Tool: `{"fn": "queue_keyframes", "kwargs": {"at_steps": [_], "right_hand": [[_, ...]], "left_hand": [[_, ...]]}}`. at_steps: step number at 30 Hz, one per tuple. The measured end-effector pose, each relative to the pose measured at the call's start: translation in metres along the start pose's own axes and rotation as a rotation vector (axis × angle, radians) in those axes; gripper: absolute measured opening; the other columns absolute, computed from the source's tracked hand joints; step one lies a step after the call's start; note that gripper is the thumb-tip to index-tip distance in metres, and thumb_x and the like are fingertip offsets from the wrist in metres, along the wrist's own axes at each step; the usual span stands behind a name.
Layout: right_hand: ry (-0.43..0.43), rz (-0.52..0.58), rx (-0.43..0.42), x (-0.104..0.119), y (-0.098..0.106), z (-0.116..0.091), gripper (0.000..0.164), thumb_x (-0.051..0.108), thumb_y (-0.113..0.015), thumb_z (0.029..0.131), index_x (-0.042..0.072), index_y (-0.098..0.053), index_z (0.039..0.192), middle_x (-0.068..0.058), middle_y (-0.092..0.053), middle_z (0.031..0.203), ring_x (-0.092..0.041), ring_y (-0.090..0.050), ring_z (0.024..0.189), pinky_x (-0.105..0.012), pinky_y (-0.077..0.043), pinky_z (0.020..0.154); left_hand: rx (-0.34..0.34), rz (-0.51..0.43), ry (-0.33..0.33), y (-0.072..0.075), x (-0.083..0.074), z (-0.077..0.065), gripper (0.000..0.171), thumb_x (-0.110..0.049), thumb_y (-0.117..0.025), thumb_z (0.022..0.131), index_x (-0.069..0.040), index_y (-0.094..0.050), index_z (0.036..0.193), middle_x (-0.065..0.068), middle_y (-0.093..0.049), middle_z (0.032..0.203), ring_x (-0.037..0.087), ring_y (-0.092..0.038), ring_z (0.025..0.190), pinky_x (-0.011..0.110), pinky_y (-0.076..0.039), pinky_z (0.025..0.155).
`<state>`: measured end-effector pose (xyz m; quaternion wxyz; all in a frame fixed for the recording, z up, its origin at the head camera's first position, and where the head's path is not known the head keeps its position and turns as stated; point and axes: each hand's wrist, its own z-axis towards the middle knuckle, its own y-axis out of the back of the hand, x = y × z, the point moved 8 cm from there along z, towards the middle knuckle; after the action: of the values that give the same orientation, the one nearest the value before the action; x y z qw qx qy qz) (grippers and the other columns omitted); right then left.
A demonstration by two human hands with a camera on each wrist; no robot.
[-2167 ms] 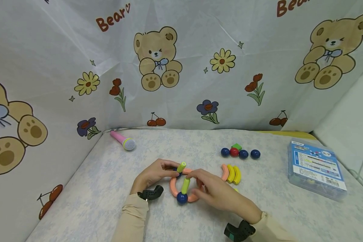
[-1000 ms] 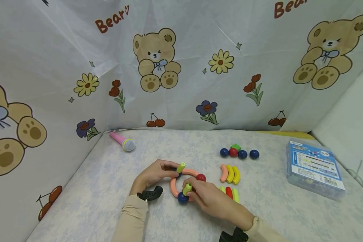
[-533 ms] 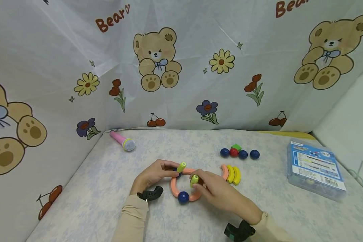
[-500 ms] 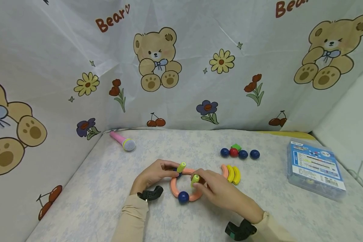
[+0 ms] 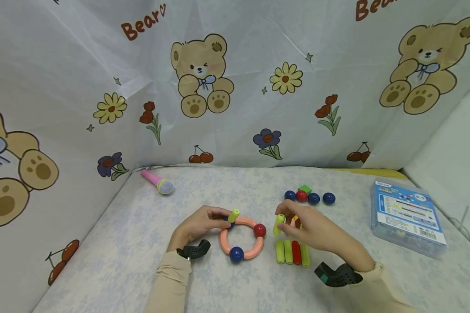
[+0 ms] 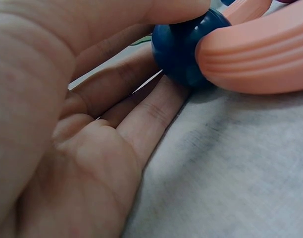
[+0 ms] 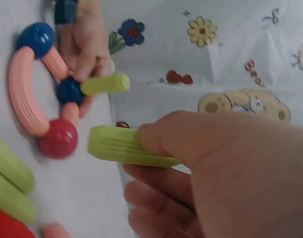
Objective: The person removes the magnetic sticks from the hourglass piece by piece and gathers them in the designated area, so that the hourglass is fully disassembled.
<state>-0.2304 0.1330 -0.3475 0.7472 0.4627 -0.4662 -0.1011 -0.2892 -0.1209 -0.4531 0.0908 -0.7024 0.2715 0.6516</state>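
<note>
A ring of curved pink magnetic rods [image 5: 224, 240] joined by balls lies on the table. My left hand [image 5: 201, 224] holds the ring's far-left blue ball [image 6: 178, 49] between thumb and fingers. On that ball a yellow-green rod [image 5: 233, 215] stands upright. My right hand [image 5: 311, 224] pinches another yellow-green rod [image 7: 126, 146] between thumb and fingers, in the air to the right of the ring. The ring's front blue ball [image 5: 236, 254] and its red ball [image 5: 260, 230] have no upright rods on them.
Straight yellow-green rods and a red rod [image 5: 296, 252] lie in a row below my right hand, which partly hides curved yellow rods. Behind are loose blue balls [image 5: 329, 198], another red ball [image 5: 302, 196] and a green block [image 5: 305, 189]. A plastic box [image 5: 409, 217] stands right; a toy microphone [image 5: 158, 181], back left.
My right hand has pulled the yellow-green rod off the front blue ball and carried it to the right, away from the ring. My left hand has stayed at the far-left blue ball.
</note>
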Motion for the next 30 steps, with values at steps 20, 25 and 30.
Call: {"fn": "queue_keyframes", "kwargs": {"at_steps": [20,25,30], "right_hand": [[-0.127,0.2,0.294,-0.053,0.017,-0.031,0.018,0.018,-0.077,0.094,0.011,-0.07,0.109,0.002,-0.071,0.106,-0.012,-0.07,0.095,-0.022,-0.058,0.083],[-0.163,0.189,0.344,-0.059,0.017,-0.035,0.017,0.016,-0.079,0.092,0.01,-0.074,0.107,0.004,-0.072,0.103,-0.01,-0.068,0.089,-0.021,-0.057,0.08],[-0.168,0.171,0.369,-0.062,0.014,-0.036,0.017,0.012,-0.08,0.09,0.01,-0.076,0.105,0.005,-0.073,0.102,-0.008,-0.068,0.089,-0.021,-0.057,0.08]], "left_hand": [[-0.002,0.008,-0.003,-0.001,-0.001,-0.001,0.039,-0.021,-0.08,0.092,-0.01,-0.073,0.129,0.007,-0.071,0.131,0.016,-0.064,0.118,0.035,-0.049,0.105],[-0.001,0.009,-0.009,-0.001,-0.001,0.0,0.039,-0.02,-0.08,0.092,-0.01,-0.073,0.129,0.007,-0.071,0.131,0.016,-0.065,0.119,0.035,-0.049,0.105],[0.002,0.001,-0.01,-0.001,0.0,0.0,0.039,-0.019,-0.08,0.092,-0.009,-0.073,0.129,0.007,-0.071,0.131,0.016,-0.065,0.119,0.034,-0.049,0.105]]}}
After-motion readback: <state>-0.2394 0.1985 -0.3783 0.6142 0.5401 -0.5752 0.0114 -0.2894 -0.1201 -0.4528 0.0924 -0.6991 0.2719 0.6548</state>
